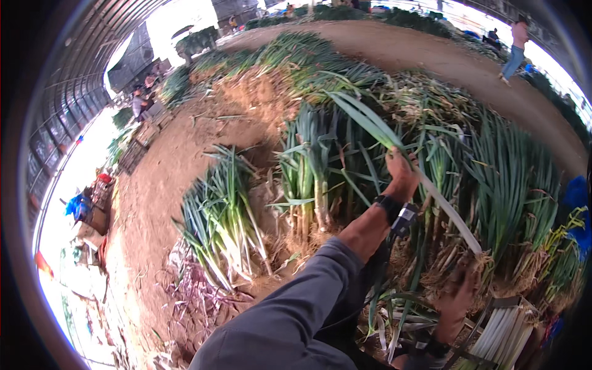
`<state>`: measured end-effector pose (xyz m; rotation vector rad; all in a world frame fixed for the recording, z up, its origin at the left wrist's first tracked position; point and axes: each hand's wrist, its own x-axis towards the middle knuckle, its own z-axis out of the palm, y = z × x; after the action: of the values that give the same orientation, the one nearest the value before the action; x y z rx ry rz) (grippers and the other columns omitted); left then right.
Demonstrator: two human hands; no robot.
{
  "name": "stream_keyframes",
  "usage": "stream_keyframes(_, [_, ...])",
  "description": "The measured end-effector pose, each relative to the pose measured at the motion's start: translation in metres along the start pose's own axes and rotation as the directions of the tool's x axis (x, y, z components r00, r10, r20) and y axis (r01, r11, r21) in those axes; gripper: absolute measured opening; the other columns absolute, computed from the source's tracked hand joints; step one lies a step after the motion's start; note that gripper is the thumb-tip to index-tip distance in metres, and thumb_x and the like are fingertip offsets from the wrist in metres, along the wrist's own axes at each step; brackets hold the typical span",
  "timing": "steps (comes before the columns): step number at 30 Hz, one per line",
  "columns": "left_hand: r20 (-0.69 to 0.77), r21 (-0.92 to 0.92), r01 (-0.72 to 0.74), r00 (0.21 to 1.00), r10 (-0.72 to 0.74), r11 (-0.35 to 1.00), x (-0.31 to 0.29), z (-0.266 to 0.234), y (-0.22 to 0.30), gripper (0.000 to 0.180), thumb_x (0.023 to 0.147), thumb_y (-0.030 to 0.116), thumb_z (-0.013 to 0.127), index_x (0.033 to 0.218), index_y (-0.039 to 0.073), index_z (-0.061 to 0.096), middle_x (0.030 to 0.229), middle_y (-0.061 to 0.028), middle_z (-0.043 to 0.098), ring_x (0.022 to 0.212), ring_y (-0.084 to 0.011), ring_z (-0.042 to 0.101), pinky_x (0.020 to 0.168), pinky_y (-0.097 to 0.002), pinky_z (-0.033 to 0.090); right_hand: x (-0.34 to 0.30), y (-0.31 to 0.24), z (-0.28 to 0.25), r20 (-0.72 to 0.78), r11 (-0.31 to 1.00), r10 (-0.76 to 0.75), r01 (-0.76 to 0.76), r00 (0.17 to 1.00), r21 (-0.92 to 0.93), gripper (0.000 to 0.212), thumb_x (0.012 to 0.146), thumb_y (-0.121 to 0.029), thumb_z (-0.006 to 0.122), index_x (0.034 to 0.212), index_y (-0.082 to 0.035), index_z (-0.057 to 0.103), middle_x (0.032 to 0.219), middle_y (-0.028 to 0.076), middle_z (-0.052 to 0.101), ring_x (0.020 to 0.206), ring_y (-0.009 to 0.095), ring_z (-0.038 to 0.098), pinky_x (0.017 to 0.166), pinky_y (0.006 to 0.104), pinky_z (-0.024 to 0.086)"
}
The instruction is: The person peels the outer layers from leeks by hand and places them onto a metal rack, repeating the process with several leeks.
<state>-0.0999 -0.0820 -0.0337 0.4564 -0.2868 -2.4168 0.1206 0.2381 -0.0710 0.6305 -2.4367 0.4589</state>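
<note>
A long leek slants across the right half of the view, green leaves up and left, pale shank down and right. My left hand is closed around it where the leaves meet the shank. My right hand is at the leek's root end, its fingers against or just beside the roots; shade and blur hide whether they grip. Behind and below the held leek, leeks with dark green leaves stand upright in a dense row. Trimmed white leek stalks lie bundled in a crate beside my right hand.
Another bunch of leeks leans on the dirt floor at left, beside purplish peelings. Large leek heaps spread behind. A person is on the path at far right; another sits at far left. Blue plastic is at the right edge.
</note>
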Motion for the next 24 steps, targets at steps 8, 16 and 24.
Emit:
stream_keyframes(8, [-0.059, -0.072, 0.069, 0.996, -0.073, 0.995, -0.002, -0.001, 0.003, 0.022, 0.105, 0.034, 0.043, 0.108, 0.012, 0.042, 0.080, -0.0076, 0.049, 0.059, -0.0183, 0.050, 0.049, -0.0318, 0.042, 0.015, -0.030, -0.047, -0.071, 0.677, 0.410, -0.251, 0.909, 0.692, 0.030, 0.106, -0.028, 0.045, 0.114, -0.001, 0.057, 0.087, 0.002, 0.056, 0.063, 0.007, 0.044, 0.059, 0.0225, 0.037])
stream_keyframes(16, [-0.044, -0.092, 0.003, 0.999, -0.007, 0.996, -0.017, 0.007, 0.003, 0.017, 0.103, 0.025, 0.049, 0.114, 0.012, 0.045, 0.092, -0.0070, 0.051, 0.073, -0.0229, 0.056, 0.060, -0.0367, 0.052, -0.001, 0.044, -0.042, 0.300, -0.045, -0.066, -0.303, 0.952, 0.952, 0.035, 0.095, -0.015, 0.054, 0.129, -0.003, 0.055, 0.115, 0.012, 0.064, 0.101, 0.018, 0.062, 0.094, 0.0343, 0.046])
stream_keyframes(24, [0.312, -0.089, 0.213, 0.934, -0.176, 0.973, -0.051, 0.016, 0.013, 0.015, 0.099, 0.012, 0.051, 0.106, -0.001, 0.051, 0.107, -0.0134, 0.055, 0.098, -0.0274, 0.061, 0.086, -0.0419, 0.053, 0.054, -0.033, 0.027, 0.520, 0.340, 0.382, -0.639, 0.764, 0.690, 0.055, 0.099, -0.035, 0.059, 0.141, -0.003, 0.046, 0.127, 0.012, 0.061, 0.083, 0.020, 0.068, 0.060, 0.0300, 0.053])
